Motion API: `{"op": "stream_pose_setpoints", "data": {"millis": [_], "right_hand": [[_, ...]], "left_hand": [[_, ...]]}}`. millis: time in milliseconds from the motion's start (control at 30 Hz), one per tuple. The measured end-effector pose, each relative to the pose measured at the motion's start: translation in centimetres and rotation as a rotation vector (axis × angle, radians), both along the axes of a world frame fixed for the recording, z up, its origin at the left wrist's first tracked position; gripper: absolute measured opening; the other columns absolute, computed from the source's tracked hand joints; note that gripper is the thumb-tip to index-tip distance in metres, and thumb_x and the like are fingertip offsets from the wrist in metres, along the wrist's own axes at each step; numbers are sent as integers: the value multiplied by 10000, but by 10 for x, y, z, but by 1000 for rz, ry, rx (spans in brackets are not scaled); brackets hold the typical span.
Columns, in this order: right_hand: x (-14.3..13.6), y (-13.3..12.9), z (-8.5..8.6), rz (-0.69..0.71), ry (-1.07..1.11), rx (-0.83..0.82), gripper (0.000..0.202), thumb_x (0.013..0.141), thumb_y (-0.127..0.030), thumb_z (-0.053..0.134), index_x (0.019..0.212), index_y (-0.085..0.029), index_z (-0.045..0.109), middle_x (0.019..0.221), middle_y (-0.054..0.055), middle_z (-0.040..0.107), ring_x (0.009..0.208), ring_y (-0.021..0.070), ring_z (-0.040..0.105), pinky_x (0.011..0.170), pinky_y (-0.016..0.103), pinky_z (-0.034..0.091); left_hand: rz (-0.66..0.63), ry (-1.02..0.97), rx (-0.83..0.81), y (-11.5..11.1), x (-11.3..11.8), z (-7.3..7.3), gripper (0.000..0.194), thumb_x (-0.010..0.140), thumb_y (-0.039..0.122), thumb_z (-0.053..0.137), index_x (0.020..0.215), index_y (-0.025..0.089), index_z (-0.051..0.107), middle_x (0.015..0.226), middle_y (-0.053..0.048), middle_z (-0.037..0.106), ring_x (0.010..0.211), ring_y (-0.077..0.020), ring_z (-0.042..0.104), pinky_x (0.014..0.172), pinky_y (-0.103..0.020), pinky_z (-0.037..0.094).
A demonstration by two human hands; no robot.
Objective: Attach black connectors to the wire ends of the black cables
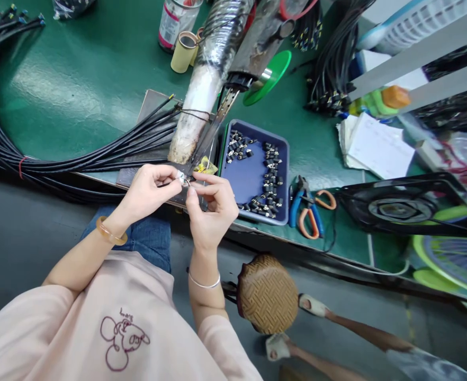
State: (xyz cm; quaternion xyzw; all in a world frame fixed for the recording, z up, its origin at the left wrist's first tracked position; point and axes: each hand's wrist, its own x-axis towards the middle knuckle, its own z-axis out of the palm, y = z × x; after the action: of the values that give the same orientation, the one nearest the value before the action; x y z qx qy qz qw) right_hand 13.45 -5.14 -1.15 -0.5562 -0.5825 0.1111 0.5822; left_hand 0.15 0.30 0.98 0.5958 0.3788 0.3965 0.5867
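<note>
Pinched small whitish piece (pixel 181 177) between fingertips of left hand (pixel 150 188). Had fingertips of right hand (pixel 213 206) nearly together just beside it; could not tell if gripping. Held piece between hands, near tabletop (pixel 98 90) edge and blue tray (pixel 249 174).

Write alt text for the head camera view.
Left hand and right hand pinch something tiny at a green workbench's edge, black cables to the left, a blue tray of small black parts to the right, then pliers.
</note>
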Motion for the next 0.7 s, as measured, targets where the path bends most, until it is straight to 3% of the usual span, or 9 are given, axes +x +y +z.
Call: {"op": "stream_pose_setpoints", "data": {"millis": [500, 700], "right_hand": [[-4, -2, 7, -62, -107, 48, 117, 847, -105, 681, 797, -208, 656, 951, 21, 744, 923, 162, 720, 840, 353, 618], [-3, -4, 8, -55, -170, 62, 122, 857, -140, 665, 781, -223, 617, 961, 22, 747, 900, 166, 725, 780, 351, 622]], "left_hand": [[18, -11, -41, 0, 1, 2, 179, 736, 266, 598, 618, 135, 566, 588, 25, 488, 576, -79, 435, 570, -213, 369], [-21, -13, -85, -1, -1, 4, 157, 727, 251, 590, 633, 125, 593, 604, 27, 483, 577, -73, 416, 566, -208, 349]]}}
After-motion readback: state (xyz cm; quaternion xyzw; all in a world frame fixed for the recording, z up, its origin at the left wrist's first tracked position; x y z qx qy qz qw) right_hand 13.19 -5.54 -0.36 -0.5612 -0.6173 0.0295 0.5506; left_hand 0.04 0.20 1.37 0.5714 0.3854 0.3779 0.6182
